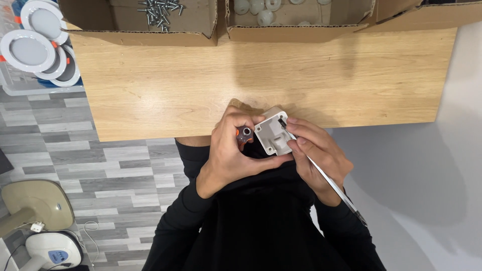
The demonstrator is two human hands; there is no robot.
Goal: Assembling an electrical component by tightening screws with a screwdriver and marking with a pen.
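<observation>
The left hand is curled around a small white plastic box and a screwdriver handle at the near edge of the wooden table. The right hand pinches a thin white cable at the box. Screws wait in a far cardboard box, so none look fitted yet.

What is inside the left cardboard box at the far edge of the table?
A loose pile of silver screws lies on the floor of the cardboard box. The box's near wall hides the floor behind it.
</observation>
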